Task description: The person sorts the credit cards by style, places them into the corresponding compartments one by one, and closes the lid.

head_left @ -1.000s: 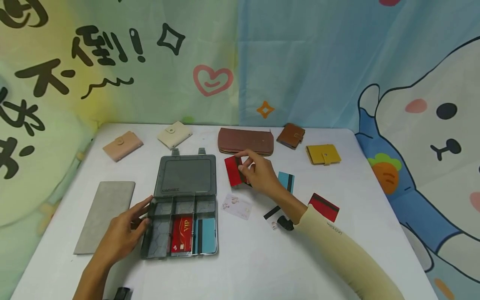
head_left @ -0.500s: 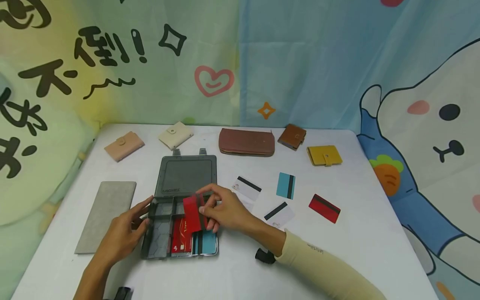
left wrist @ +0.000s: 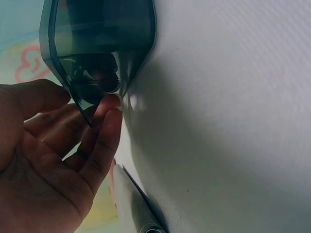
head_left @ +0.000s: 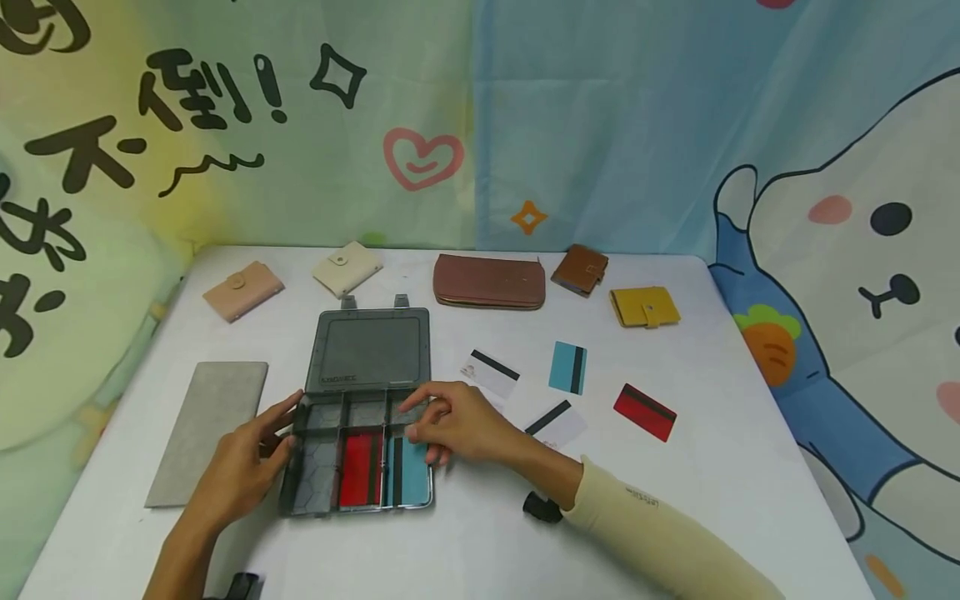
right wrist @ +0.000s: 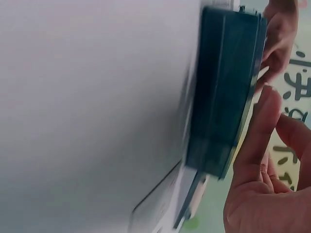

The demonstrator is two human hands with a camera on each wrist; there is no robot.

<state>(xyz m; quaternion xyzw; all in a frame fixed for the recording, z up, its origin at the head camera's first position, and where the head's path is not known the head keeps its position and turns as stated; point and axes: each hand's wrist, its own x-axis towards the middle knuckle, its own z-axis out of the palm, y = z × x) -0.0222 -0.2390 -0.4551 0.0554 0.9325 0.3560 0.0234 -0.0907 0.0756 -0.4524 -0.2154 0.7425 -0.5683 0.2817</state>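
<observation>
A grey translucent compartment box [head_left: 311, 467] lies with its lid [head_left: 369, 350] flipped back. In its front middle compartment a red card [head_left: 360, 471] lies stripe side up; a blue card [head_left: 409, 473] lies in the front right one. My left hand [head_left: 243, 471] rests against the box's left wall, and the left wrist view shows its fingertips touching the wall. Over the box's right side, my right hand [head_left: 457, 425] holds nothing, thumb and index finger apart. In the right wrist view that hand [right wrist: 265, 179] is just off the box wall [right wrist: 223, 92].
Right of the box lie a blue card [head_left: 567, 367], a red card [head_left: 645, 412] and white striped cards [head_left: 491, 375]. Wallets line the back, among them a long brown one [head_left: 489, 282] and a yellow one [head_left: 645, 307]. A grey flat panel [head_left: 206, 433] is at left.
My right hand has carried a red card left from the loose cards and let it go in the front middle compartment, covering the VIP card. My left hand has stayed at the box.
</observation>
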